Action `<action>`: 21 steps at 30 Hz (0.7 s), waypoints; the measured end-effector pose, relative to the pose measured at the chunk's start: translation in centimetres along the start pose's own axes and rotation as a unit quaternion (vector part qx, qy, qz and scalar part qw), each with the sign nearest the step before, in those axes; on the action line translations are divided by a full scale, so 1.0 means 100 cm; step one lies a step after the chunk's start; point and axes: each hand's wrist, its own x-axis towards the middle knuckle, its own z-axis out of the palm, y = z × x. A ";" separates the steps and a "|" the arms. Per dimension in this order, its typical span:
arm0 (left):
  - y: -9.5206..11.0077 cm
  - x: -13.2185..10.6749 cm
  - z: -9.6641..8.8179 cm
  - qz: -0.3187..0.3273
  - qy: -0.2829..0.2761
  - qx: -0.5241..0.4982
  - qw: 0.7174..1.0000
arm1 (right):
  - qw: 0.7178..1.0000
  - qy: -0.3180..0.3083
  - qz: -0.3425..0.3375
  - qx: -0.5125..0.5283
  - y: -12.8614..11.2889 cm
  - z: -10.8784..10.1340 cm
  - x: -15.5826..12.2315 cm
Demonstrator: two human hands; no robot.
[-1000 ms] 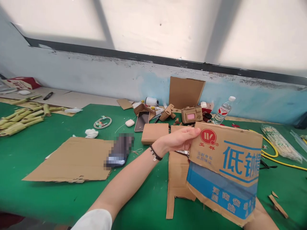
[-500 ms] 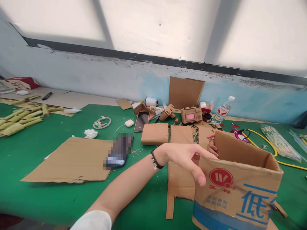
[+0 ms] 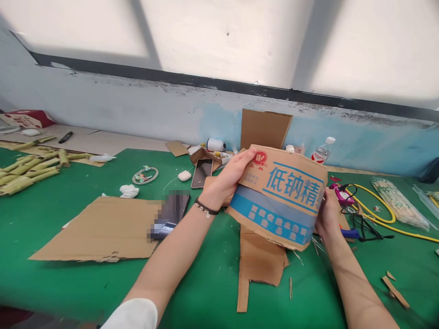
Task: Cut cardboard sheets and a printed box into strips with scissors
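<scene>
A brown cardboard box (image 3: pixel 277 196) with blue bands, blue print and a red logo is held up over the green table (image 3: pixel 199 278), its printed side towards me. My left hand (image 3: pixel 230 176), with a dark beaded bracelet on the wrist, grips the box's left edge. At the right edge my right hand (image 3: pixel 328 214) is closed on it too, with part of its fingers hidden behind. Beneath the box lies a cut cardboard piece (image 3: pixel 259 262) with a narrow strip at its left. A small flat cardboard box (image 3: pixel 210 183) is partly covered behind my left hand.
A large cardboard sheet (image 3: pixel 99 228) and a phone (image 3: pixel 202 172) lie to the left. A water bottle (image 3: pixel 322 151) stands at the back. On the right are a blue-handled tool (image 3: pixel 350 233), yellow hose (image 3: pixel 389 205) and bagged sticks (image 3: pixel 399 205). Cut green stalks (image 3: pixel 29 169) lie far left.
The cardboard box has moved up and left and turned, so its printed side faces me more fully. My right hand and forearm have come into clearer view at its right.
</scene>
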 end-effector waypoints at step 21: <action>0.028 0.004 -0.056 0.174 0.099 0.236 0.951 | 0.985 -0.008 -0.136 -0.106 -0.033 -0.001 -0.001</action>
